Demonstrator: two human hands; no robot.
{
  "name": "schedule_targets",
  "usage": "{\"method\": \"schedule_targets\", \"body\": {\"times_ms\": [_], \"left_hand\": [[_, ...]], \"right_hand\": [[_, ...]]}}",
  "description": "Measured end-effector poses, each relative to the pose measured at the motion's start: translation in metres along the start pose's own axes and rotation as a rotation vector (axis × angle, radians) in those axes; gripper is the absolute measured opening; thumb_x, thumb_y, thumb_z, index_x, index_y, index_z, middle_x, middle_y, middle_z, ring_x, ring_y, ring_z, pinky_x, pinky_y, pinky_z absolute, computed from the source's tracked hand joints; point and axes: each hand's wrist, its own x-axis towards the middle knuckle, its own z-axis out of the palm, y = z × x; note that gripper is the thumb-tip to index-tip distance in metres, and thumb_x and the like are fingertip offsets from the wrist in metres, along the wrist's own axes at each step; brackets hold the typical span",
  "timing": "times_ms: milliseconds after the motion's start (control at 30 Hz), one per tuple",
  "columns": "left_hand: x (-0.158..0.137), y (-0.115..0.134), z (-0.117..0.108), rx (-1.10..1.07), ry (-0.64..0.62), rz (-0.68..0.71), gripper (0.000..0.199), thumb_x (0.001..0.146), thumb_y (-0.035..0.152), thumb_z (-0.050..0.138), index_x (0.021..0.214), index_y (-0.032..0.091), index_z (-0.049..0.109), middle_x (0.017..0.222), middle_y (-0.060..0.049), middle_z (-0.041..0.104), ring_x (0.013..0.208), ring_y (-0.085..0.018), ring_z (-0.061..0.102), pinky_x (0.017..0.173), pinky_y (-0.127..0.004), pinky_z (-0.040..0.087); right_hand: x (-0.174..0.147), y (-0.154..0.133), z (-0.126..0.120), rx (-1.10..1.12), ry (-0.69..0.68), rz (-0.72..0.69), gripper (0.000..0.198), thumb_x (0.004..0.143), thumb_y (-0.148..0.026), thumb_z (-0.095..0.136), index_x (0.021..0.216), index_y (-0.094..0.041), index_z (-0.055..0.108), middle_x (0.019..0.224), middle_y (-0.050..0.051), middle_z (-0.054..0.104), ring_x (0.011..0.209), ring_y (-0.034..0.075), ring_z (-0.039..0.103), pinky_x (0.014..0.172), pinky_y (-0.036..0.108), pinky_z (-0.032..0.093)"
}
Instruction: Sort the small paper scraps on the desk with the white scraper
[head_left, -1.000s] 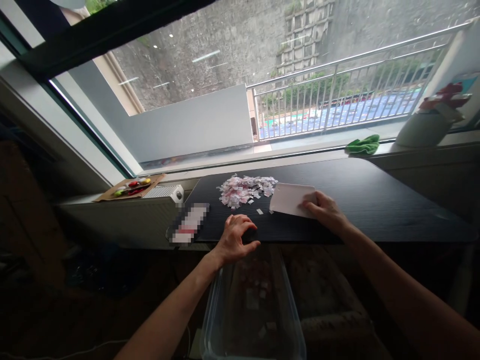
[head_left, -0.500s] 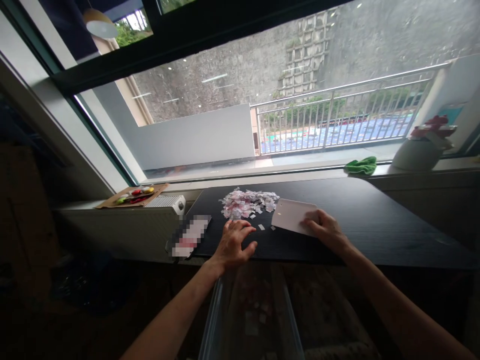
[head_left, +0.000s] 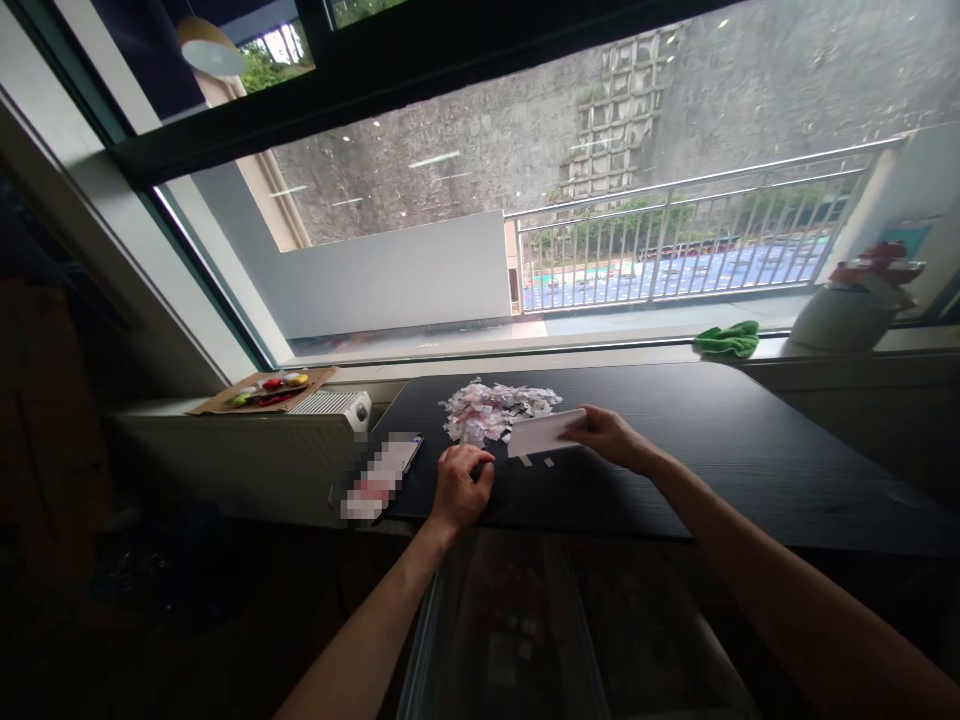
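Note:
A heap of small torn paper scraps [head_left: 480,408], white and pinkish, lies on the dark table. My right hand [head_left: 609,438] grips a flat white rectangular card [head_left: 544,432] by its right end. The card is tilted, and its left end is against the heap's lower right side. Two loose paper bits lie just below the card. My left hand [head_left: 461,490] is at the near edge of the heap, fingers curled in toward the thumb. Whatever those fingers hold, if anything, is hidden.
The dark tabletop [head_left: 720,450] runs along a window. A phone-like item, blurred out [head_left: 382,478], lies at its left edge. Below the front edge is a clear plastic bin [head_left: 427,640] with paper bits. A green cloth [head_left: 727,340] rests on the sill.
My right hand has brought the card left, up against the heap. The fingers of my left hand, spread before, have curled in. The view has shifted slightly.

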Motion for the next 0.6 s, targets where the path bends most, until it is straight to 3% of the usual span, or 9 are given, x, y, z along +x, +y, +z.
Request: {"method": "schedule_targets", "body": {"times_ms": [133,233,367,500,600], "left_hand": [[0.0,0.004,0.0,-0.002,0.003,0.012,0.015,0.079,0.02,0.051,0.077,0.021,0.066,0.084,-0.003,0.07,0.089,-0.02,0.062,0.092,-0.042,0.043],[0.0,0.008,-0.001,0.003,-0.009,0.019,0.016,0.08,0.02,0.05,0.077,0.021,0.066,0.085,-0.004,0.07,0.09,-0.021,0.062,0.094,-0.043,0.042],[0.0,0.01,-0.002,0.035,-0.004,-0.005,0.016,0.079,0.02,0.05,0.076,0.021,0.065,0.085,-0.004,0.07,0.091,-0.021,0.062,0.095,-0.044,0.042],[-0.001,0.009,-0.003,0.04,-0.008,-0.011,0.016,0.081,0.021,0.05,0.078,0.02,0.066,0.085,-0.004,0.069,0.092,-0.022,0.062,0.097,-0.046,0.041],[-0.001,0.008,-0.003,0.035,-0.002,-0.008,0.016,0.081,0.021,0.051,0.078,0.02,0.066,0.086,-0.005,0.069,0.093,-0.022,0.061,0.096,-0.045,0.041]], "right_hand": [[-0.028,-0.001,-0.044,-0.154,-0.04,0.049,0.037,0.056,-0.048,0.077,0.074,-0.018,0.064,0.057,-0.003,0.063,0.058,0.014,0.058,0.059,0.027,0.048],[-0.038,-0.006,-0.062,-0.173,0.043,0.041,0.04,0.055,-0.052,0.078,0.074,-0.019,0.064,0.059,-0.001,0.066,0.06,0.016,0.061,0.059,0.028,0.048],[-0.018,-0.013,-0.03,-0.119,0.108,-0.07,0.039,0.06,-0.054,0.074,0.074,-0.02,0.062,0.075,0.005,0.074,0.072,0.021,0.067,0.068,0.034,0.054],[0.011,-0.013,0.014,-0.14,0.066,-0.12,0.019,0.073,-0.037,0.066,0.079,-0.019,0.062,0.086,0.007,0.075,0.081,0.021,0.069,0.077,0.037,0.054],[0.01,-0.009,0.013,-0.222,0.067,-0.104,0.01,0.074,-0.028,0.063,0.079,-0.018,0.062,0.082,0.006,0.074,0.076,0.019,0.068,0.072,0.035,0.053]]}}
